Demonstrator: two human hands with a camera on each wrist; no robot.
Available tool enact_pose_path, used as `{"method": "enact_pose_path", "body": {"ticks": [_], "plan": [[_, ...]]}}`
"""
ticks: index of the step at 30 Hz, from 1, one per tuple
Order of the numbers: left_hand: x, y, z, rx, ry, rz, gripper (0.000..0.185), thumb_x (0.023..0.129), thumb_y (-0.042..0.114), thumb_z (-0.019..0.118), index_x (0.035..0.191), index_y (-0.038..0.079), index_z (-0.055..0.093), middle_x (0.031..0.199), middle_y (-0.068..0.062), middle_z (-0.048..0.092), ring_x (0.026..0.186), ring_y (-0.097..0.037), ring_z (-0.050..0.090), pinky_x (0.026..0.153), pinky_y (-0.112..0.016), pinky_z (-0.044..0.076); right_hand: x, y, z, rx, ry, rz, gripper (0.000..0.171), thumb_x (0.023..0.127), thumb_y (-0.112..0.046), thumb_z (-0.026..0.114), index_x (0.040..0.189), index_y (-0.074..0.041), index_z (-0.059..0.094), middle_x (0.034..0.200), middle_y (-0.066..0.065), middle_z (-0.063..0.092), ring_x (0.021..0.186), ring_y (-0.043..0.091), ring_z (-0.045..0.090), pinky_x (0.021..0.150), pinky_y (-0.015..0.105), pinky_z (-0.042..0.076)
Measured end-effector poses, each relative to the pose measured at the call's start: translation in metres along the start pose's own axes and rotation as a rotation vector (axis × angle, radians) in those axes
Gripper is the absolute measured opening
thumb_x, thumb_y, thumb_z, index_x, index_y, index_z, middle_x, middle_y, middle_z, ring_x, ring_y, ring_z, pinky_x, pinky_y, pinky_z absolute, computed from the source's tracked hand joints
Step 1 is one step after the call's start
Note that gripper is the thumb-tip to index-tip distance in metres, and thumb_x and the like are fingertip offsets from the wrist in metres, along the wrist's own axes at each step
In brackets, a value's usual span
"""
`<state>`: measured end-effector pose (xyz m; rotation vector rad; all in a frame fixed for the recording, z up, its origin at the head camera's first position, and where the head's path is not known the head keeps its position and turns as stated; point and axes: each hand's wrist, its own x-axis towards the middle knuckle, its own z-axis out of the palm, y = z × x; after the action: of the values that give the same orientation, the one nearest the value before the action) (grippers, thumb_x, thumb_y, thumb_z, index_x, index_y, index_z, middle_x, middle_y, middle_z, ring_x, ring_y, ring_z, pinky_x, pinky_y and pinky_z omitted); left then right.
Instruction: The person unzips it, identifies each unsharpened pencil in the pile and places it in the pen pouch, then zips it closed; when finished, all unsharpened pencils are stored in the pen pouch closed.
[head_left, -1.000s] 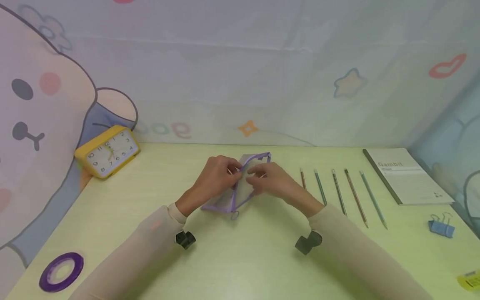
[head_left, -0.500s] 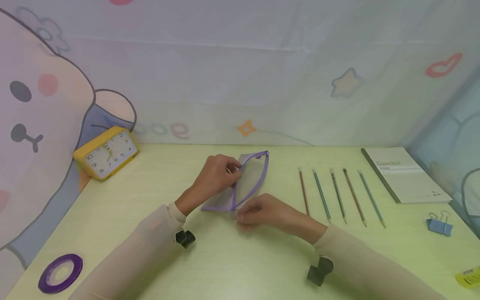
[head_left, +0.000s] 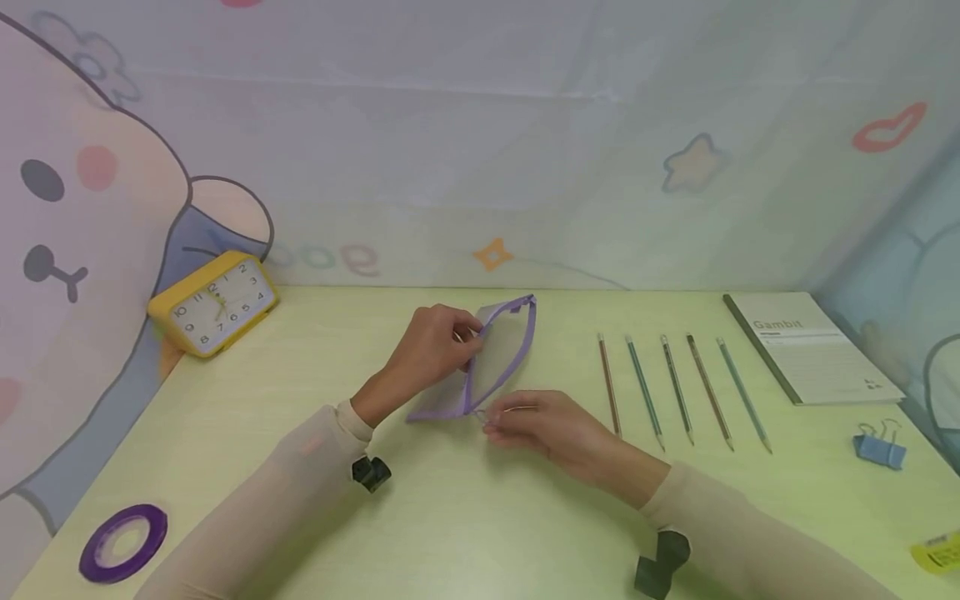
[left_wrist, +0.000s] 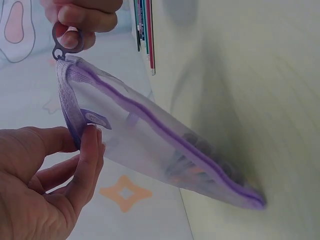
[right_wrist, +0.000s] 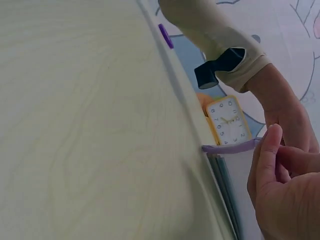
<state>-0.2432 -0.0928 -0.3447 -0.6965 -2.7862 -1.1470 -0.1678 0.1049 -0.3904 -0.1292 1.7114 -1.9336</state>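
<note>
A translucent mesh zip pouch (head_left: 501, 354) with purple trim stands tilted on the table, its top edges spread apart. My left hand (head_left: 435, 343) pinches one top edge, by a small purple fabric tag (left_wrist: 96, 119) in the left wrist view. At the pouch's near corner my right hand (head_left: 555, 433) holds the ring-shaped zipper pull (left_wrist: 54, 38), a fingertip through it. Dark slim things (left_wrist: 200, 150) with some orange show dimly through the mesh. In the right wrist view, the right hand (right_wrist: 287, 195) overlaps part of the left.
Several pencils (head_left: 675, 390) lie in a row right of the pouch. Farther right are a notebook (head_left: 817, 350), a blue binder clip (head_left: 879, 452) and a yellow item (head_left: 937, 553). At left stand a yellow clock (head_left: 217, 304) and a purple tape roll (head_left: 93, 558).
The right hand has come from the pouch's opening down to its near corner and taken the zipper ring, then drawn slightly right. The left hand keeps its grip on the edge.
</note>
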Motion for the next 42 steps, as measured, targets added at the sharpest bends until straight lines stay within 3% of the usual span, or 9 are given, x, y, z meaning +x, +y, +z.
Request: {"method": "enact_pose_path", "body": {"ticks": [4,8,13,16,19,22,27,35,42], "plan": [[-0.001,-0.001,0.000,0.016,-0.012,0.011,0.023,0.090,0.008,0.064,0.107,-0.001,0.077,0.084,-0.012,0.078,0.057,-0.013,0.072,0.053,-0.019,0.047,-0.001,0.000,-0.002,-0.094,-0.019,-0.094,0.036,0.094,-0.009,0.068,0.122,0.013,0.063,0.107,0.013,0.076,0.094,0.014,0.075,0.093,0.033,0.058],[-0.006,-0.004,-0.002,0.033,-0.054,0.012,0.018,0.093,0.018,0.069,0.100,0.005,0.080,0.080,-0.007,0.078,0.057,-0.008,0.068,0.054,-0.020,0.045,0.001,-0.003,0.001,-0.324,0.031,-0.270,0.027,0.095,-0.015,0.068,0.111,0.007,0.070,0.093,0.016,0.077,0.078,0.016,0.075,0.078,0.036,0.062],[-0.018,-0.005,-0.010,0.064,-0.211,0.018,0.021,0.093,0.031,0.071,0.082,0.016,0.080,0.068,0.005,0.069,0.056,-0.003,0.047,0.054,-0.021,0.036,0.005,-0.007,0.007,-0.555,0.123,-0.429,0.019,0.098,-0.018,0.065,0.101,-0.001,0.073,0.071,0.008,0.070,0.058,0.012,0.064,0.058,0.033,0.057],[-0.026,-0.007,-0.017,0.058,-0.272,0.039,0.019,0.093,0.035,0.071,0.083,0.020,0.080,0.071,0.010,0.069,0.061,-0.004,0.050,0.059,-0.023,0.041,0.007,-0.010,0.009,-0.598,0.144,-0.478,0.018,0.099,-0.018,0.063,0.099,-0.002,0.071,0.067,0.006,0.067,0.054,0.012,0.060,0.052,0.031,0.053],[-0.032,-0.011,-0.022,0.030,-0.264,0.042,0.016,0.092,0.035,0.072,0.091,0.021,0.080,0.085,0.011,0.075,0.076,-0.003,0.065,0.071,-0.026,0.052,0.009,-0.013,0.011,-0.610,0.145,-0.505,0.016,0.100,-0.016,0.061,0.099,-0.002,0.068,0.070,0.010,0.069,0.053,0.013,0.061,0.052,0.032,0.053],[-0.038,-0.014,-0.024,0.011,-0.253,0.043,0.014,0.089,0.033,0.076,0.090,0.020,0.079,0.085,0.008,0.075,0.078,-0.006,0.067,0.073,-0.027,0.053,0.012,-0.015,0.012,-0.601,0.136,-0.507,0.014,0.101,-0.013,0.058,0.097,-0.001,0.063,0.074,0.016,0.072,0.054,0.015,0.063,0.054,0.037,0.055],[-0.042,-0.008,-0.019,0.079,-0.181,0.130,0.013,0.083,0.023,0.082,0.087,0.012,0.077,0.076,0.004,0.072,0.066,-0.005,0.061,0.060,-0.022,0.049,0.020,-0.019,0.010,-0.590,0.158,-0.531,0.015,0.103,-0.012,0.055,0.097,0.001,0.060,0.076,0.021,0.072,0.053,0.018,0.064,0.053,0.038,0.055],[-0.050,-0.005,-0.003,0.217,0.079,0.157,0.007,0.086,0.006,0.075,0.089,0.005,0.080,0.073,-0.001,0.072,0.055,-0.003,0.050,0.052,-0.017,0.040,0.029,-0.025,0.004,-0.708,0.269,-0.621,0.012,0.099,-0.013,0.063,0.093,-0.004,0.068,0.083,0.011,0.072,0.067,0.020,0.067,0.052,0.026,0.053],[-0.053,-0.010,0.005,0.323,0.215,0.370,0.004,0.082,0.003,0.078,0.081,0.006,0.080,0.077,-0.006,0.077,0.062,-0.006,0.061,0.054,-0.015,0.044,0.035,-0.025,-0.013,-0.787,0.305,-0.616,0.008,0.098,-0.009,0.063,0.095,-0.003,0.067,0.083,0.011,0.070,0.068,0.021,0.064,0.056,0.025,0.054]]}}
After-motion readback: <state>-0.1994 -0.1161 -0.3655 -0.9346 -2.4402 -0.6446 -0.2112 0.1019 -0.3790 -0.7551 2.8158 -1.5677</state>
